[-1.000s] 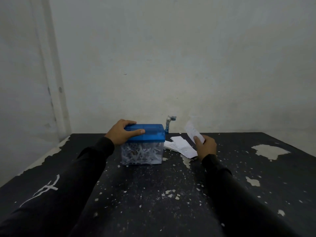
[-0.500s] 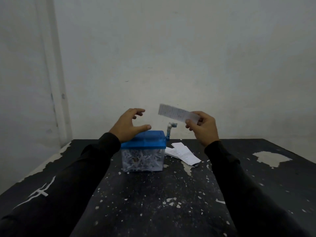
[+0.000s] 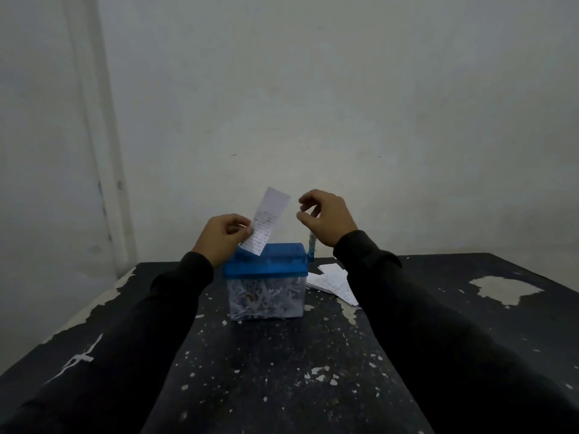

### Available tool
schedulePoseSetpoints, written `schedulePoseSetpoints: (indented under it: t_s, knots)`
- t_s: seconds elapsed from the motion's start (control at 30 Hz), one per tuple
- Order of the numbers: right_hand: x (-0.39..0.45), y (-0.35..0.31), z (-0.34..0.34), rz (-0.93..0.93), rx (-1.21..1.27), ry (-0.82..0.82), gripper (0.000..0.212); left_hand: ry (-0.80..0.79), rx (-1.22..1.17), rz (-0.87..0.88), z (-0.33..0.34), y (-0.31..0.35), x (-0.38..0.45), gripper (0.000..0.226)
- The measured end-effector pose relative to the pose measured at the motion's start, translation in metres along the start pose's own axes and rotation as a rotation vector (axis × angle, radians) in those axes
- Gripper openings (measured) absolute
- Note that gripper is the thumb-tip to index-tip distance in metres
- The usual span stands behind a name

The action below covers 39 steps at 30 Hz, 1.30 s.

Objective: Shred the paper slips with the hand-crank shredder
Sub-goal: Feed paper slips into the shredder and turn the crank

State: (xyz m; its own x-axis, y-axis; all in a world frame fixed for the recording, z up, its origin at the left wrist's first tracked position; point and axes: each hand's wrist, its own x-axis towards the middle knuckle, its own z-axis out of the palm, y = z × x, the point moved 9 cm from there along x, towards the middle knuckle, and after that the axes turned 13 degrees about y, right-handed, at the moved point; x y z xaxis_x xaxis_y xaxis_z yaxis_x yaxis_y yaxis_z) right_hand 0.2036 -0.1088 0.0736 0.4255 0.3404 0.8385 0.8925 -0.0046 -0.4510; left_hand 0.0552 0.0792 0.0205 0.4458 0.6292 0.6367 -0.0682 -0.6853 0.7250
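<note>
The hand-crank shredder has a blue lid over a clear bin full of white shreds and stands mid-table. My left hand pinches a printed paper slip by its left edge, holding it upright and tilted, with the lower end at the lid's top. My right hand hovers just right of the slip, fingers loosely curled with nothing between them. It sits above the crank, whose top is hidden behind it. More paper slips lie flat to the right of the shredder.
The table is black with chipped paint and white flecks, and a large bare patch shows at the right. A pale wall stands close behind the far edge. The left edge runs along a gap beside the wall.
The slip passed from my right hand to my left, which left the lid. The slip turned from level to upright over the shredder. My right hand let go and dropped toward the crank.
</note>
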Motion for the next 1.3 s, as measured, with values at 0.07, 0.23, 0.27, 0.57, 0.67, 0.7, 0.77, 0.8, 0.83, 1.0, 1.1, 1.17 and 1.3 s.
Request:
schedulePoseSetpoints:
  t_s: [0.07,0.23,0.27,0.57,0.67,0.7,0.77,0.8,0.83,1.0,1.1,1.17,1.3]
  knots:
    - [-0.011,0.01,-0.006,-0.029,-0.088,0.071,0.019,0.074,-0.053,-0.057,-0.006,-0.016,-0.004,0.001]
    - [-0.031,0.034,-0.01,0.032,-0.08,0.111,0.02,0.165,-0.167,-0.095,-0.009,-0.029,-0.011,0.006]
    - [-0.032,0.035,-0.01,0.042,-0.064,0.105,0.019,0.177,-0.18,-0.094,-0.009,-0.03,-0.01,0.005]
    - [-0.041,0.04,-0.002,0.099,0.091,0.046,0.009,0.193,-0.166,-0.084,-0.004,-0.041,-0.014,0.006]
    - [-0.041,0.049,-0.001,0.142,0.201,0.033,0.008,0.21,-0.155,-0.09,-0.002,-0.044,-0.017,0.006]
    - [-0.04,0.054,-0.001,0.169,0.237,0.026,0.007,0.215,-0.152,-0.091,-0.001,-0.044,-0.018,0.006]
    - [-0.04,0.063,-0.001,0.26,0.327,0.01,0.011,0.23,-0.144,-0.081,0.0,-0.044,-0.021,0.008]
    - [-0.039,0.067,0.0,0.303,0.368,0.003,0.014,0.241,-0.136,-0.072,0.0,-0.044,-0.023,0.008]
    - [-0.038,0.07,0.001,0.337,0.386,-0.002,0.015,0.253,-0.128,-0.065,-0.001,-0.044,-0.024,0.008]
    - [-0.029,0.091,0.02,0.523,0.377,-0.04,0.017,0.267,-0.093,-0.017,-0.001,-0.042,-0.026,0.005]
    - [-0.032,0.112,0.039,0.623,0.266,-0.054,0.018,0.268,-0.073,0.001,-0.001,-0.04,-0.027,0.005]
    - [-0.048,0.127,0.053,0.688,0.148,-0.124,0.029,0.262,-0.077,-0.001,0.0,-0.04,-0.028,0.005]
    - [-0.095,0.145,0.064,0.803,0.114,-0.206,0.037,0.169,-0.091,0.024,0.009,-0.039,-0.031,0.01]
